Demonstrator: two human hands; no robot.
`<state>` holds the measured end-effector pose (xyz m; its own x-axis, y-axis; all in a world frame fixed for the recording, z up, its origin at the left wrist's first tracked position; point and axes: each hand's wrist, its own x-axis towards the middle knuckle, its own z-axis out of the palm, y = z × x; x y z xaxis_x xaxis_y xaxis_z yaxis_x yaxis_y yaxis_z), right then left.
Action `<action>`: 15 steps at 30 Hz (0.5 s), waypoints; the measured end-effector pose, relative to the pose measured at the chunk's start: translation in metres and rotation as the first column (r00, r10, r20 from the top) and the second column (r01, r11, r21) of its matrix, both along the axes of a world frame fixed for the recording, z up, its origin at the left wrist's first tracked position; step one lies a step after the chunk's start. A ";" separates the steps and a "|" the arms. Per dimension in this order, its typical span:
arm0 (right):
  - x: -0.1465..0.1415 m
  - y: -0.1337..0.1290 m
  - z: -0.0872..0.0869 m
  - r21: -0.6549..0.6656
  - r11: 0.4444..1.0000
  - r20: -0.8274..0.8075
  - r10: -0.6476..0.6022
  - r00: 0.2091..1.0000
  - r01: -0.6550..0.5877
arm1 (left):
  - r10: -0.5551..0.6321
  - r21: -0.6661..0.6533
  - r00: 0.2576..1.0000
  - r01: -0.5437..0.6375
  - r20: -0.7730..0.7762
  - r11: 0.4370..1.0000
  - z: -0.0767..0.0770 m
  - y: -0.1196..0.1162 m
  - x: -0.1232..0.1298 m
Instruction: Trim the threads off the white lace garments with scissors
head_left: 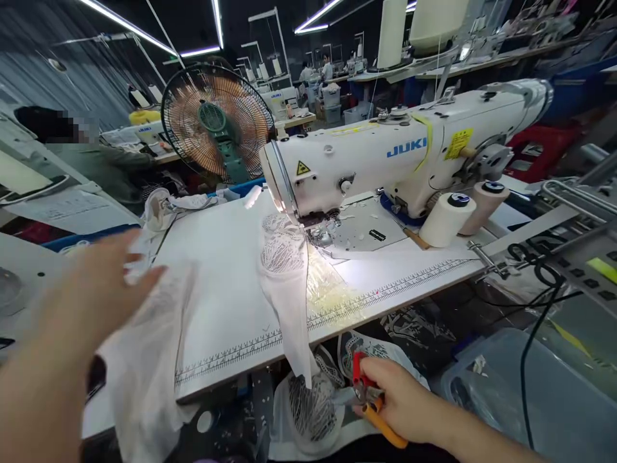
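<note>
My left hand [103, 283], smeared by motion, is raised at the left with its thumb apart from the fingers; nothing shows between them. Below and beyond it, pale fabric [149, 366] hangs over the table's left edge. My right hand [398, 392] is closed around small pliers [364, 389] with one red and one orange handle, low in front of the table. Their jaws lie over a white lace bra cup [311, 408] in my lap. Another white lace bra piece [284, 257] sits under the sewing machine's needle area, its strip hanging over the front edge.
A white JUKI sewing machine [357, 161] stands on the white table [216, 283], which has a ruler strip along its front. Thread cones [448, 222] stand at right, near a metal rack and clear plastic bin [511, 392]. Behind are a fan [216, 122] and a person [96, 161].
</note>
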<state>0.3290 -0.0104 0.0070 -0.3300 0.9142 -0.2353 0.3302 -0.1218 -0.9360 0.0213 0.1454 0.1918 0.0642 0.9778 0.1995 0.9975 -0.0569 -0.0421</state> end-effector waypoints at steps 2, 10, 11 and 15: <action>0.004 -0.002 -0.001 -0.021 0.999 -0.018 -0.041 0.999 0.041 | -0.156 -0.123 0.988 0.154 -0.012 0.980 -0.025 0.012 0.022; 0.017 -0.001 0.026 -0.030 0.999 -0.051 -0.019 0.999 0.018 | -0.507 -0.240 0.861 0.502 0.044 0.831 -0.102 0.032 0.073; 0.019 -0.001 0.025 -0.024 0.999 -0.065 -0.030 0.997 0.029 | -0.525 -0.234 0.850 0.519 0.038 0.822 -0.101 0.024 0.071; 0.021 0.002 0.014 0.076 0.993 -0.264 -0.067 0.962 0.090 | -0.665 -0.243 0.743 0.660 0.075 0.711 -0.106 -0.038 0.072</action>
